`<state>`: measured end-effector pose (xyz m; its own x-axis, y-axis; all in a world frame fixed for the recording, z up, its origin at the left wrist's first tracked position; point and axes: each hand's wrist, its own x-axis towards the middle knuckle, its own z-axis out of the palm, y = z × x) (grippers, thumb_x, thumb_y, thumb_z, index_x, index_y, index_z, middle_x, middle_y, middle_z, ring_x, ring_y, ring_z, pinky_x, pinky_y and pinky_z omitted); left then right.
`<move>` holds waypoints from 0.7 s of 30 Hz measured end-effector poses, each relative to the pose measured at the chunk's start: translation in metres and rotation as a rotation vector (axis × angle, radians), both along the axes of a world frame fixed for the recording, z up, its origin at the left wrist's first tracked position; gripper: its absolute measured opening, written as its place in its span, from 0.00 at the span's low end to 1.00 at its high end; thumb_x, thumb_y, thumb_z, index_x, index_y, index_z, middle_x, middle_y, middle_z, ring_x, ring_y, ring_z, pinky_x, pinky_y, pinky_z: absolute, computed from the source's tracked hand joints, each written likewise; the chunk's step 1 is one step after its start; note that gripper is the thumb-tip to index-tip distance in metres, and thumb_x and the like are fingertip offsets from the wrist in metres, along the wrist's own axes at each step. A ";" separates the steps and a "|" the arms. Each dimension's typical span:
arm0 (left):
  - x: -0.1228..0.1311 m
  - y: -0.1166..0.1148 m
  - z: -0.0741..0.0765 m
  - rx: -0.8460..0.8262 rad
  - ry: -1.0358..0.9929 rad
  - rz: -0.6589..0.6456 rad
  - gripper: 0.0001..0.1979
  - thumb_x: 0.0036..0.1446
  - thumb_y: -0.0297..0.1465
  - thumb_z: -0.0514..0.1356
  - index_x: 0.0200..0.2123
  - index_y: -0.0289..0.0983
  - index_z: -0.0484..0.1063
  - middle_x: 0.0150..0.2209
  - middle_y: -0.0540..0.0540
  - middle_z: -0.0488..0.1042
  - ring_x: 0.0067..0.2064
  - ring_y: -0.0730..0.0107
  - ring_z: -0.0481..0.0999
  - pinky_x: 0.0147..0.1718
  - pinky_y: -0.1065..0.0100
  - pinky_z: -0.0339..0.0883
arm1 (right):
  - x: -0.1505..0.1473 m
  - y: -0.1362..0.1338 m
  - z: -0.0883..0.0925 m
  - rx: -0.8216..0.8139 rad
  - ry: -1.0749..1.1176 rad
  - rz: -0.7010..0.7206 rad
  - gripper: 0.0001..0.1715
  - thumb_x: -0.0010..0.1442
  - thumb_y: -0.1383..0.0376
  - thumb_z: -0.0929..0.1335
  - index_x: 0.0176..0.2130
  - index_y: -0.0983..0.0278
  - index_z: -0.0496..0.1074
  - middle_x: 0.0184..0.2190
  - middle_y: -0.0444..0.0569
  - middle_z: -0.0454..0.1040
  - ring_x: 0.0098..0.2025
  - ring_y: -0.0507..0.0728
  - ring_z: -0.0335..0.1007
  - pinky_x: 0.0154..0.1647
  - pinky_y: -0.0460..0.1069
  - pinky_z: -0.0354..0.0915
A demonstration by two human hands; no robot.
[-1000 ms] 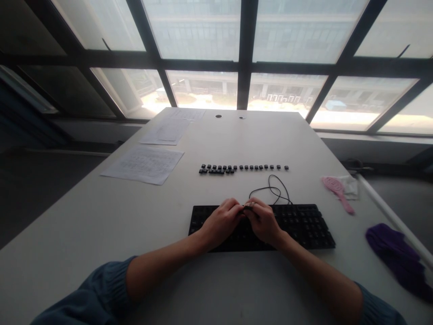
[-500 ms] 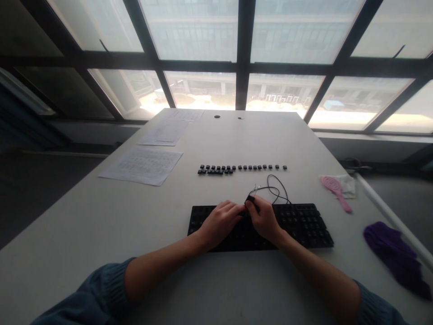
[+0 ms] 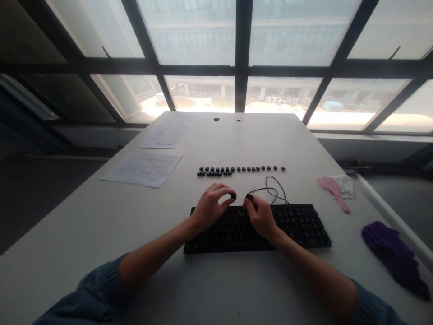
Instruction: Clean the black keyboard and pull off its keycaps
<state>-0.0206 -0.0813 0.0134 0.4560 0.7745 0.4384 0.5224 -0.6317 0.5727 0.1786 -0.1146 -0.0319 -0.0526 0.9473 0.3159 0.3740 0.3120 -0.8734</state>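
A black keyboard (image 3: 216, 237) lies in front of me, partly covered by my hands. Between the thumb and forefinger of my left hand (image 3: 210, 204) is a small black keycap (image 3: 233, 196), held just above the keyboard's back edge. My right hand (image 3: 262, 216) grips a keycap puller (image 3: 249, 197) with a black handle and thin wire ends, over the keyboard's upper middle. A gap separates the keycap from the puller. Behind the keyboard, loose keycaps (image 3: 248, 169) stand in a long row, with a shorter row (image 3: 214, 174) in front of its left part.
The keyboard's cable (image 3: 276, 185) loops behind it. On the right lie a pink hairbrush (image 3: 333, 187), a white tissue packet (image 3: 347, 186) and a purple cloth (image 3: 394, 257). Printed sheets (image 3: 144, 167) rest on the left of the white table (image 3: 142, 225), which reaches to the windows.
My left hand has moved up and left, away from the puller, with a keycap now showing in its fingers. My right hand has stayed almost in place with the puller.
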 end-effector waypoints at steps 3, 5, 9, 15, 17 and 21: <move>-0.001 0.041 0.007 0.066 0.029 0.094 0.09 0.58 0.29 0.67 0.43 0.40 0.77 0.40 0.48 0.79 0.42 0.63 0.74 0.47 0.60 0.67 | 0.000 0.000 0.000 0.001 -0.003 0.005 0.16 0.68 0.62 0.63 0.29 0.63 0.67 0.26 0.46 0.70 0.30 0.55 0.65 0.33 0.50 0.58; 0.002 0.070 0.003 0.096 0.068 0.104 0.09 0.56 0.28 0.68 0.42 0.40 0.79 0.39 0.48 0.80 0.44 0.61 0.74 0.49 0.60 0.66 | 0.000 0.000 -0.001 0.003 -0.004 0.002 0.16 0.68 0.62 0.63 0.29 0.63 0.67 0.26 0.46 0.70 0.30 0.55 0.64 0.33 0.50 0.57; 0.014 0.113 -0.018 0.068 0.154 0.114 0.06 0.55 0.28 0.68 0.38 0.41 0.81 0.38 0.48 0.81 0.43 0.61 0.73 0.46 0.61 0.66 | 0.000 0.001 -0.001 0.009 -0.003 0.009 0.16 0.68 0.62 0.63 0.29 0.63 0.67 0.27 0.46 0.69 0.30 0.55 0.64 0.33 0.50 0.57; 0.021 0.133 -0.042 0.117 0.298 0.184 0.05 0.53 0.31 0.69 0.36 0.43 0.83 0.45 0.45 0.77 0.50 0.54 0.68 0.52 0.54 0.63 | 0.000 0.001 -0.001 0.004 -0.012 0.017 0.16 0.68 0.62 0.63 0.29 0.63 0.65 0.26 0.45 0.68 0.30 0.54 0.63 0.33 0.50 0.57; 0.021 0.134 -0.045 0.133 0.328 0.206 0.05 0.53 0.31 0.70 0.35 0.44 0.83 0.47 0.45 0.75 0.52 0.52 0.66 0.51 0.52 0.62 | 0.000 0.000 -0.001 -0.001 -0.018 0.016 0.15 0.68 0.62 0.63 0.29 0.63 0.65 0.27 0.45 0.68 0.30 0.55 0.63 0.33 0.50 0.57; 0.023 0.135 -0.047 0.127 0.360 0.220 0.05 0.53 0.32 0.69 0.36 0.44 0.83 0.49 0.44 0.73 0.53 0.50 0.64 0.51 0.51 0.61 | 0.000 0.000 0.000 -0.003 -0.021 0.024 0.15 0.68 0.62 0.63 0.29 0.63 0.66 0.27 0.46 0.69 0.31 0.55 0.63 0.34 0.50 0.57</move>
<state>0.0019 0.0534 -0.0336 0.4278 0.8201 0.3801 0.8042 -0.5373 0.2543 0.1787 -0.1147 -0.0316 -0.0819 0.9466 0.3119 0.3849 0.3187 -0.8662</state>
